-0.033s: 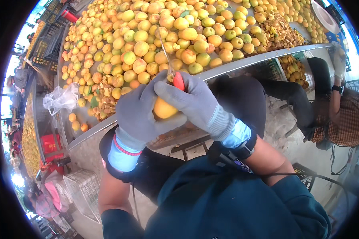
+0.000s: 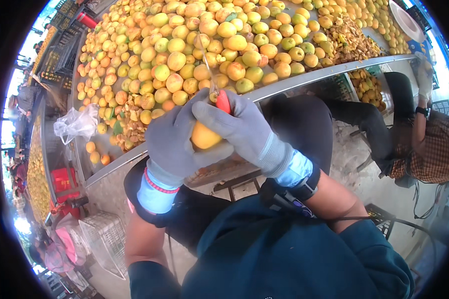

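cupping a yellow fruit point(image 2: 204, 136), the gray-gloved hands point(image 2: 170, 137) point(image 2: 248, 127) curl together, the right gripping a plain red-handled knife point(image 2: 223, 102).

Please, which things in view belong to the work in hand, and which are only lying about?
Part of the work:
red-handled knife, in the right hand
yellow fruit, between right hand and left hand
fruit heap, probably

Apparently just lying about:
clear plastic bag
white crate
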The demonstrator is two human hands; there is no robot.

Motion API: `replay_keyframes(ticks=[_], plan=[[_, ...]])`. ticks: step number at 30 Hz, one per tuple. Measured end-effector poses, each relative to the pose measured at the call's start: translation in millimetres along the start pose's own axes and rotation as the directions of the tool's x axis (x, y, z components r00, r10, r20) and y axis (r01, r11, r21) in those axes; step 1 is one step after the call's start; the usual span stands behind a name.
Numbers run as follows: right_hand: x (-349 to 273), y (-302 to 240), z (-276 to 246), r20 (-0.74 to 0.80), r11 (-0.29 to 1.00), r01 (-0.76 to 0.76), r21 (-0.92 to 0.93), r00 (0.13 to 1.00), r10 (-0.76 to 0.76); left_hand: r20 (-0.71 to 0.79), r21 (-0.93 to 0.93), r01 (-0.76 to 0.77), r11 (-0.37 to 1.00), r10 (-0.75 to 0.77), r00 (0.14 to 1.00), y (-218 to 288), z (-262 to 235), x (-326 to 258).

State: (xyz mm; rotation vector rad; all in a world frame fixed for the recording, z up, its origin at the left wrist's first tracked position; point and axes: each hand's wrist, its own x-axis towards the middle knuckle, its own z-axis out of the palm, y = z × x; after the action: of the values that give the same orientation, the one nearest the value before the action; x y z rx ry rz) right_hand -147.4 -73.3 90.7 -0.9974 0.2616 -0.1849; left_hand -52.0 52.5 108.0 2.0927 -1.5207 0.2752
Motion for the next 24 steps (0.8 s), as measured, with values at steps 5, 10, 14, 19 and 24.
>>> replay_keyframes(ticks=[5, 10, 14, 19, 24], plan=[[-0.9, 5.1, 16.0, -0.182, 0.975, 0.097, 0.201, 0.981, -0.061, -0.159, -0.192, 0.068, 0.979, -0.100, 0.982, 3.6, 25.7, -10.1], [1.8, 6.6, 14.8, -0.263, 0.968, 0.132, 0.211, 0.962, -0.074, -0.278, -0.424, 0.192, 0.885, -0.329, 0.903, 23.2, 46.2, -11.5], [6.9, 16.6, 14.1, -0.329, 0.977, 0.192, 0.090, 0.932, -0.153, -0.323, -0.413, 0.262, 0.872, -0.409, 0.854, 26.3, 56.1, -11.7], [20.1, 35.7, -2.1, -0.330, 0.983, 0.179, 0.032, 0.930, -0.159, -0.078, -0.727, 0.430, 0.536, -0.686, 0.723, 29.0, 53.8, -8.5], [7.2, 42.0, -1.9, -0.302, 0.840, 0.425, -0.337, 0.797, -0.524, -0.140, -0.653, 0.380, 0.655, -0.598, 0.789, 31.0, 55.7, -10.1]])
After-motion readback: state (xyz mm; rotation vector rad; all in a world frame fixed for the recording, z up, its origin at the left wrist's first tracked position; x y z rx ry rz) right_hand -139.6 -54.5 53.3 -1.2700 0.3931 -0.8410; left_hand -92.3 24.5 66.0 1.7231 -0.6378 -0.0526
